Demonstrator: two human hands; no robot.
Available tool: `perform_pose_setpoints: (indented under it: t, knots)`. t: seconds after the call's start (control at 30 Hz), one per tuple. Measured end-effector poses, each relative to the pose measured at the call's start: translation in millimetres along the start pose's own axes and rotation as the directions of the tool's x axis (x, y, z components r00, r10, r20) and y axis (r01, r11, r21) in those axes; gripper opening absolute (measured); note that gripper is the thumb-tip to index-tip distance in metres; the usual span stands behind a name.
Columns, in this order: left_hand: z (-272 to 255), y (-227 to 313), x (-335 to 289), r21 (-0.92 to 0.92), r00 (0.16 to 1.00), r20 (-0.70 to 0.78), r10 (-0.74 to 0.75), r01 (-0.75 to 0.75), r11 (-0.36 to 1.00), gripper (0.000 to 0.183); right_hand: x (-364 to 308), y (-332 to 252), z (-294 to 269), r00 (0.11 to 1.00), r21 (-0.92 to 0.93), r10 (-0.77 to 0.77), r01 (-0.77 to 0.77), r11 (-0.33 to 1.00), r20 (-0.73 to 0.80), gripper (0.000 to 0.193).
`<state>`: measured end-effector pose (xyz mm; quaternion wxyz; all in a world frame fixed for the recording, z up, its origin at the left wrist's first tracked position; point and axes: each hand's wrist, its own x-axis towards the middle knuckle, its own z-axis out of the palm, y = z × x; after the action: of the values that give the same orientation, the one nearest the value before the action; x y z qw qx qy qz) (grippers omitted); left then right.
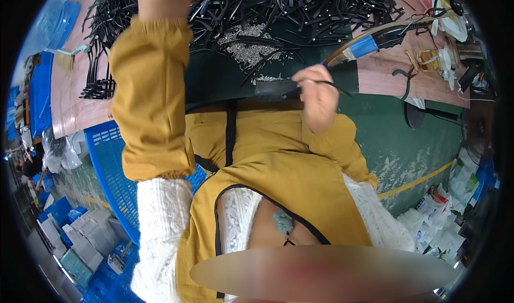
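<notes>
My right hand [319, 97] is by the table's near edge, with fingertips pinched on a thin black strip [337, 86] that sticks out to the right. My left arm stretches far forward, and the left hand [166, 0] is cut off by the top edge, so its fingers are hidden. Beside it spreads a large heap of black curved strips [316, 8], some with small shiny ends. In front of the heap lies a pile of tiny silvery metal pieces [251, 48] on a dark green mat [214, 78]. A flat dark block [276, 90] sits at the mat's near edge, left of my right hand.
A blue-and-black tool [364, 47] rests at the right, near a glass jar [428, 60]. Several black strips [99, 73] lie apart at the left, below a brush [65, 59]. A blue basket [110, 164] stands below the table's left side.
</notes>
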<state>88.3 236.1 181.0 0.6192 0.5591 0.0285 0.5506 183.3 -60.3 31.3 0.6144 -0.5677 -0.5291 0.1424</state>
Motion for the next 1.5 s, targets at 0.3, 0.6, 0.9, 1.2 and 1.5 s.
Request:
perform_pose_setpoints:
  t: [0.3,0.6,0.9,1.2,1.5]
  knots:
    - [39,-46,-275,0.126,0.941,-0.233,-0.247,0.281,0.951,0.016,-11,8,6,0.964,0.089,0.247,-0.238,0.967,-0.102,0.009]
    - [-4,-37,-347,0.225,0.980,-0.052,-0.194,0.201,0.953,0.056,-2,20,43,0.891,0.158,0.450,-0.452,0.878,0.050,0.010]
    - [-3,-42,-350,0.452,0.988,-0.073,-0.137,0.155,0.878,0.057,-3,18,49,0.899,0.063,0.438,-0.439,0.896,0.017,0.010]
    - [9,-26,-330,0.175,0.960,-0.174,-0.219,0.249,0.953,0.062,7,12,40,0.881,-0.066,0.400,-0.397,0.916,0.253,0.025]
    - [-30,2,-297,-0.284,0.729,-0.418,-0.542,0.462,0.840,0.038,72,29,59,0.795,-0.308,-0.289,0.500,0.809,0.533,0.023]
